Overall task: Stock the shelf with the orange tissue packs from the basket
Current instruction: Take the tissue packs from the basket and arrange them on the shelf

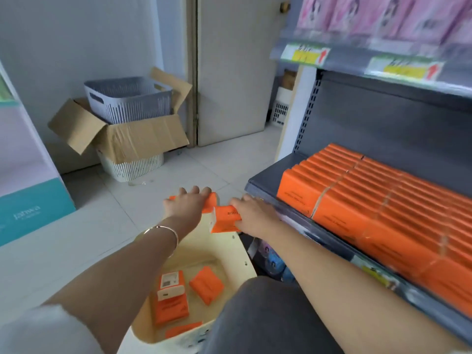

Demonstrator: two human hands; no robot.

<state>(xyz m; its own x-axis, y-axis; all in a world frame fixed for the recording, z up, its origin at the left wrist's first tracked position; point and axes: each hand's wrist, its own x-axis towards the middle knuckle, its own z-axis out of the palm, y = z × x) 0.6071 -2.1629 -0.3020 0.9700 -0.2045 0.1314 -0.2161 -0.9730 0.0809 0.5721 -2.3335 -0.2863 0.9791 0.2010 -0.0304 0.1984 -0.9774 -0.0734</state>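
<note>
My left hand (186, 203) grips an orange tissue pack (210, 199) from above, over the far end of the cream basket (237, 251). Beside it, my right hand (252, 215) holds a second orange pack (224, 219) by its right end, just left of the grey shelf's front edge (265, 198). Both packs hang in the air above the basket. Several more orange packs (207, 284) lie loose on the basket floor. On the shelf, rows of orange packs (357, 200) stand tightly side by side, with a bare strip at the shelf's left end.
A grey basket (127, 98) sits in an open cardboard box (138, 141) on a white basket by the back wall. Pink packets (383, 16) fill the upper shelf. A teal and white carton (30, 208) stands at left. My grey-trousered knee (268, 315) overlaps the basket.
</note>
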